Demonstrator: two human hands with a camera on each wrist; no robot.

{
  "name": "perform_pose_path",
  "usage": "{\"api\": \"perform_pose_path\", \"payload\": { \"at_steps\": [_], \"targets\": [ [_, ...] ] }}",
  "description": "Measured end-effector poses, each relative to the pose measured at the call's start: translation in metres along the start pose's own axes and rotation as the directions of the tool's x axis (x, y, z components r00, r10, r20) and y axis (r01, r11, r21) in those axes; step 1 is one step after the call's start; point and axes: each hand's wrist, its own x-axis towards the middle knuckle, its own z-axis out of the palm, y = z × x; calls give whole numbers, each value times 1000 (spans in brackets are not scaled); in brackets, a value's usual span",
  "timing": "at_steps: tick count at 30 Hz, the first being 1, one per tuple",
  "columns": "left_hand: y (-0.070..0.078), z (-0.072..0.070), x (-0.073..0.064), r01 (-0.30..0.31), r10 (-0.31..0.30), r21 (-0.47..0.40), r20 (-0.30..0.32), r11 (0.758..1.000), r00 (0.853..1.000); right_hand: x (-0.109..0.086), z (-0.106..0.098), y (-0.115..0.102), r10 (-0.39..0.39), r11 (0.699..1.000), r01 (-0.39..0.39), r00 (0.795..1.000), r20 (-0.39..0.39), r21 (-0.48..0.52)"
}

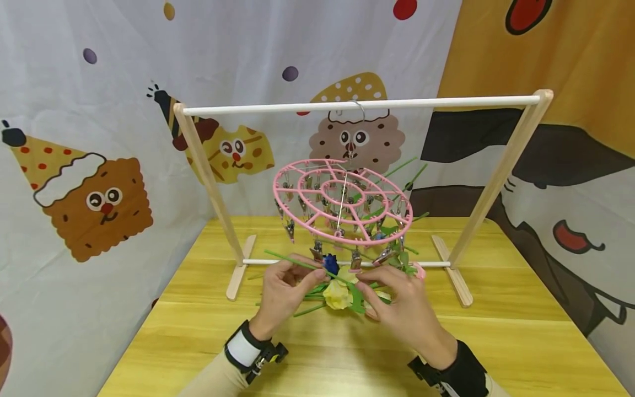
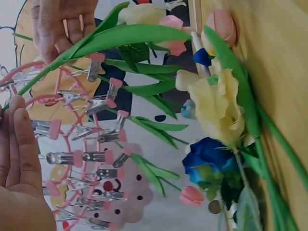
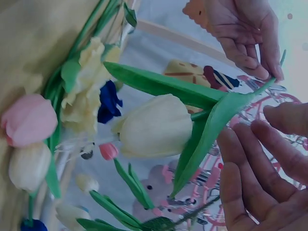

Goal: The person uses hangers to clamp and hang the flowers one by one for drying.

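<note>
In the head view my left hand (image 1: pixel 285 289) pinches the green stem of a white artificial tulip (image 3: pixel 156 126) between thumb and fingers. The stem slopes down to the right, toward my right hand (image 1: pixel 404 298). My right hand is beside the tulip's leaves (image 3: pixel 211 113), with thumb and fingers apart and nothing gripped in the right wrist view. Above both hands a round pink clip hanger (image 1: pixel 342 201) hangs from a white rod, ringed with metal clips (image 2: pixel 98 103). Some clips hold flower stems, with a pink tulip (image 2: pixel 191 196) hanging head down.
Below the hands, a yellow flower (image 1: pixel 337 296), a blue rose (image 2: pixel 207 161) and a pink tulip (image 3: pixel 30 120) are among other loose stems. A wooden stand (image 1: pixel 213 182) with white rods is on the wood-grain table (image 1: pixel 198 336), before a cartoon-print curtain (image 1: pixel 223 49).
</note>
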Motion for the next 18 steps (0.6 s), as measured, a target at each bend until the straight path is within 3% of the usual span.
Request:
{"api": "perform_pose_path", "payload": {
  "at_steps": [7, 18],
  "targets": [
    [3, 2, 10, -82, 82, 42, 10, 996, 997, 5, -7, -7, -40, 994, 27, 991, -127, -102],
    [10, 4, 26, -158, 157, 74, 27, 985, 987, 9, -6, -15, 24, 995, -37, 991, -135, -93]
  ]
}}
